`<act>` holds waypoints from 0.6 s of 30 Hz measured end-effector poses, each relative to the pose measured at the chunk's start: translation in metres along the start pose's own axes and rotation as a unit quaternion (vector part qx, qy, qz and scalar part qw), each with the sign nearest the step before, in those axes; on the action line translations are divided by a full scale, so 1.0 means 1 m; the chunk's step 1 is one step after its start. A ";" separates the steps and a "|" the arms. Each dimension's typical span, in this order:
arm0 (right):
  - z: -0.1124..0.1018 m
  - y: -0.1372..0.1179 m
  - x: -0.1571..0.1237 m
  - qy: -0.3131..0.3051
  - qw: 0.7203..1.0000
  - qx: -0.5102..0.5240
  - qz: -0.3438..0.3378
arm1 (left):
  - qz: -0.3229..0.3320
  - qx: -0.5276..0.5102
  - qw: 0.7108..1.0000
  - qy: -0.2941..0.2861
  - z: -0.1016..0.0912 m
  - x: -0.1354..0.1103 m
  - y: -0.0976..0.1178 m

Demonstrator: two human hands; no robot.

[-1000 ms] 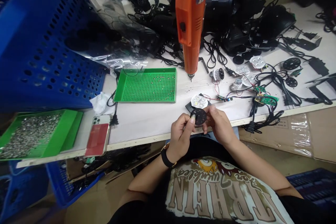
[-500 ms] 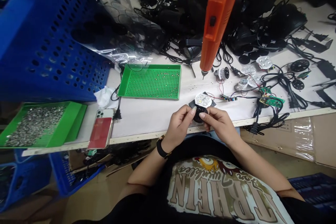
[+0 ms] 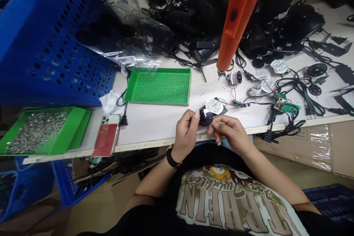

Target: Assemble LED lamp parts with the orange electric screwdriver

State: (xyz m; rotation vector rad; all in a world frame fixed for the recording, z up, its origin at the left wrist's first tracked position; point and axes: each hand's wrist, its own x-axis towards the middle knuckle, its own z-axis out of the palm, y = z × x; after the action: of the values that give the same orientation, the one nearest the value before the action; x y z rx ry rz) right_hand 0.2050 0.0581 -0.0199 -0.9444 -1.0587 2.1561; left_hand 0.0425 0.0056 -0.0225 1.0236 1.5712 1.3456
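Observation:
My left hand point(image 3: 186, 131) pinches a round black disc point(image 3: 206, 118) by its left side, thumb on top; the disc's face looks glossy. At the disc's right edge is my right hand point(image 3: 228, 131), its thumb and forefinger pressed together. Whether anything small is between those fingers cannot be made out. Just beyond the disc lies a clear lens cluster point(image 3: 214, 106) on a dark square piece, with thin red wires leading to a small circuit board point(image 3: 241, 103). An orange electric screwdriver point(image 3: 239, 22) hangs above the bench, bit pointing down.
A green tray point(image 3: 159, 99) with scattered screws lies ahead left. Further left are a green bin point(image 3: 59, 140) full of small metal parts, a phone point(image 3: 105, 136) and a blue crate point(image 3: 55, 44). Lenses, green circuit boards point(image 3: 287, 107) and cables cover the right; black lamp housings point(image 3: 298, 22) fill the back.
The black disc has shifted slightly left and tilted in my left hand. My right thumb has come off its face to the edge. The screwdriver has swung a little right.

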 end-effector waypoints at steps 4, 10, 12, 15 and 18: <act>0.000 0.002 0.000 0.022 0.999 0.024 0.010 | 0.006 0.005 1.000 -0.021 0.003 -0.001 0.002; 0.000 0.000 -0.001 0.051 0.999 0.010 -0.012 | 0.072 0.034 0.996 -0.029 0.003 -0.005 0.001; -0.003 0.000 -0.002 0.058 0.998 0.002 -0.013 | 0.129 0.093 0.986 -0.042 0.002 -0.004 0.003; -0.006 0.000 -0.002 0.077 0.997 -0.004 -0.006 | 0.182 0.197 0.961 -0.062 0.001 -0.004 0.008; -0.008 0.001 -0.003 0.088 0.996 -0.003 0.001 | 0.210 0.233 0.947 -0.065 0.004 -0.002 0.011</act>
State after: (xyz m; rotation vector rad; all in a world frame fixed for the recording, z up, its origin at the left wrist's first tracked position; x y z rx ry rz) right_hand 0.2129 0.0592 -0.0233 -1.1153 -0.9792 2.0296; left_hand 0.0476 0.0060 -0.0115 1.7824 1.6682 1.1593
